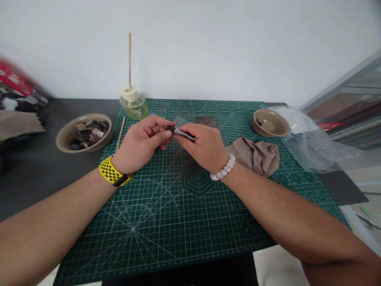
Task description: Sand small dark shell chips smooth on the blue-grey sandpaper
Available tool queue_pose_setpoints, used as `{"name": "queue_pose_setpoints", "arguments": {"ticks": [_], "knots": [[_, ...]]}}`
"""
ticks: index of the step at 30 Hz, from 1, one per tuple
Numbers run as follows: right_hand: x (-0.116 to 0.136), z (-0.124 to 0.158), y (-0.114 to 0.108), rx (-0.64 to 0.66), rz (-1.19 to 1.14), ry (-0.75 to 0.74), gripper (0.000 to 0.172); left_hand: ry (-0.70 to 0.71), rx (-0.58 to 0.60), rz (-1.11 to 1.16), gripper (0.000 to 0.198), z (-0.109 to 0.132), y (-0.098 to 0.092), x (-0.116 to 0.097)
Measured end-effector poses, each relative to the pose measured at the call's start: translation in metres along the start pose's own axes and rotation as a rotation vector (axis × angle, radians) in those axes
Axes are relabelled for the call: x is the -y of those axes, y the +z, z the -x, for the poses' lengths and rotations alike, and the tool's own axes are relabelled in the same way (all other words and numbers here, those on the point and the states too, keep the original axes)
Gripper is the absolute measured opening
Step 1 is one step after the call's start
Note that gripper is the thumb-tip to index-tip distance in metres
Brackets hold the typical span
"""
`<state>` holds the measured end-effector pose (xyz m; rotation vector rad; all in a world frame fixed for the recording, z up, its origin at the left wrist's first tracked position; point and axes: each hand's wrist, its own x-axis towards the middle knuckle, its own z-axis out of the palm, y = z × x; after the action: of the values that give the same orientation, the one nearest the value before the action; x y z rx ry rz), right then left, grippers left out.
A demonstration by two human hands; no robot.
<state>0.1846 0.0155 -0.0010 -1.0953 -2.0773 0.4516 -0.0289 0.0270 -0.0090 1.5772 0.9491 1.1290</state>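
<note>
Over the far middle of a green cutting mat [166, 214], my left hand [143, 143] and my right hand [204, 146] meet. My left hand wears a yellow watch band and pinches a small dark piece [170, 128] between thumb and fingers. My right hand, with a white bead bracelet, is closed round a thin grey strip [185, 134] that touches the dark piece. What the strip is I cannot make out.
A tan bowl [64, 139] of dark and pale pieces sits at the left. A small glass jar [134, 104] with an upright stick stands behind the hands. At the right lie a brown cloth [257, 155], another tan bowl [269, 122] and a clear plastic bag [312, 147].
</note>
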Motion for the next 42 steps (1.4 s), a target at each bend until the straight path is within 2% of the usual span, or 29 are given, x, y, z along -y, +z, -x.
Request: {"name": "queue_pose_setpoints", "arguments": {"ticks": [3,6,11,15,20,26,34,42], "knots": [[0.001,0.001,0.000,-0.027,-0.020,0.019,0.016,0.081,0.000,0.003,0.024,-0.001,-0.002,0.006],[0.001,0.001,0.001,-0.063,-0.082,0.091,0.018,0.131,-0.047,0.016,0.029,-0.002,-0.002,0.007],[-0.001,-0.001,0.002,-0.084,-0.195,0.190,0.014,0.031,-0.046,-0.009,0.024,0.000,0.005,-0.004],[-0.001,-0.003,0.003,-0.041,-0.222,0.222,0.011,0.055,-0.067,-0.098,0.016,0.001,0.006,-0.009],[-0.002,-0.003,0.003,-0.030,-0.249,0.208,0.012,0.048,-0.074,-0.133,0.025,0.001,0.003,-0.007],[-0.002,-0.002,0.003,-0.007,-0.249,0.172,0.017,-0.009,-0.074,-0.191,0.018,0.004,0.002,-0.010],[0.001,-0.001,0.002,-0.021,-0.231,0.177,0.018,-0.015,-0.082,-0.064,0.022,0.002,0.002,-0.010],[0.001,-0.001,-0.001,0.010,-0.182,0.174,0.018,-0.019,-0.093,-0.038,0.023,0.001,0.000,-0.006]]}}
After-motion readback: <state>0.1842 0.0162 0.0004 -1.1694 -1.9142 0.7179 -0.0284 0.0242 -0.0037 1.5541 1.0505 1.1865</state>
